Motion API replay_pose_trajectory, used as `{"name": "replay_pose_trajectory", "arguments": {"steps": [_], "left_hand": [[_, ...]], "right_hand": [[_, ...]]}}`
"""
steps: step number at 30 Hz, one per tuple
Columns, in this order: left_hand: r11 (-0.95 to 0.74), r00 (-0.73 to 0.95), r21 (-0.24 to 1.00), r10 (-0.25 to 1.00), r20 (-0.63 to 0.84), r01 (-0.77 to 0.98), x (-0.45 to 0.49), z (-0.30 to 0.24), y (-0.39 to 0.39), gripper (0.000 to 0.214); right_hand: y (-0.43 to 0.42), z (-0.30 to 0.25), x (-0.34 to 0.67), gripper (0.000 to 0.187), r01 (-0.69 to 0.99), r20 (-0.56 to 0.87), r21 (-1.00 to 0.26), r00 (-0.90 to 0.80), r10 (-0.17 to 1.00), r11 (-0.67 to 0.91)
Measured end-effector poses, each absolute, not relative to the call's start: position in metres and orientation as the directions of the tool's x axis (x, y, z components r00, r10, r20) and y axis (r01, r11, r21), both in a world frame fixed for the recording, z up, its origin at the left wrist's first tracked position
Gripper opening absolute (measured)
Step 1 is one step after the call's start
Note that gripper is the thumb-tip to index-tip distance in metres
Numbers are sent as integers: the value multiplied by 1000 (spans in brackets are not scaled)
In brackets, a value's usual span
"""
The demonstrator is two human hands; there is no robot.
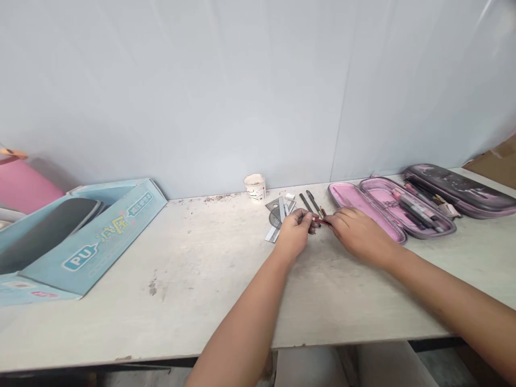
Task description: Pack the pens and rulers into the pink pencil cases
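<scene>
A thin red and dark pencil spans the gap between my two hands, low over the table. The fingers of my left hand are closed round its left end. My right hand pinches the other end, palm down. Whether my left fingers also hold something small is hidden. Just behind my left hand lie clear rulers and a dark see-through protractor. A black pen and a few thin sticks or pencils lie beyond the fingers. A small white eraser is near the rulers.
A paper cup stands by the wall, with shavings to its left. At right are an open pink-lined pencil case holding pens and markers, and a closed dark case. A blue box fills the left side.
</scene>
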State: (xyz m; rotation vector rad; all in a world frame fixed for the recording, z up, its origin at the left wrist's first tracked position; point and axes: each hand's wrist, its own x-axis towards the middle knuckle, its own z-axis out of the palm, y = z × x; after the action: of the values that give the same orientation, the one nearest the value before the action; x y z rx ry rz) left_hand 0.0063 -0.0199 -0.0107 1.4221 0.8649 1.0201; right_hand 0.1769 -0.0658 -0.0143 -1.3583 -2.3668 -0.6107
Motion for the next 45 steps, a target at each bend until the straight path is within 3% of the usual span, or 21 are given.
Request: {"name": "replay_pose_trajectory", "arguments": {"steps": [4,7,10,13,16,20,22,25,27,36,45], "left_hand": [[-153,351,986,928,123,59,-1,-5,-14,19],[-216,297,909,949,110,355,-11,5,15,18],[-368,306,574,929,207,731,-14,15,55,22],[-422,385,244,904,186,873,-5,15,90,35],[-386,370,151,921,122,910,9,10,112,33],[-383,362,203,922,133,901,26,12,115,29],[-428,408,391,903,137,815,33,19,103,30],[-357,494,813,864,100,460,42,30,71,36],[-254,539,922,840,60,293,47,35,46,36],[-114,552,983,834,17,142,52,28,-18,41],[-212,654,956,756,29,203,27,15,-48,28]], "right_hand": [[-68,-16,202,19,898,563,238,-438,700,370],[-70,-16,214,20,924,651,206,-375,660,322],[-69,-13,216,19,919,718,176,-366,593,353],[-67,-7,217,18,920,757,152,-343,556,361],[-65,-4,223,19,936,779,112,-291,556,334],[-60,-4,230,20,952,782,48,-225,581,303],[-58,-4,231,20,956,774,11,-194,603,294],[-56,-4,232,21,961,752,-37,-154,641,275],[-56,-4,233,21,964,739,-52,-140,659,262],[-68,-7,222,21,931,715,64,-295,634,360],[-81,-14,205,17,890,689,161,-411,597,427]]}}
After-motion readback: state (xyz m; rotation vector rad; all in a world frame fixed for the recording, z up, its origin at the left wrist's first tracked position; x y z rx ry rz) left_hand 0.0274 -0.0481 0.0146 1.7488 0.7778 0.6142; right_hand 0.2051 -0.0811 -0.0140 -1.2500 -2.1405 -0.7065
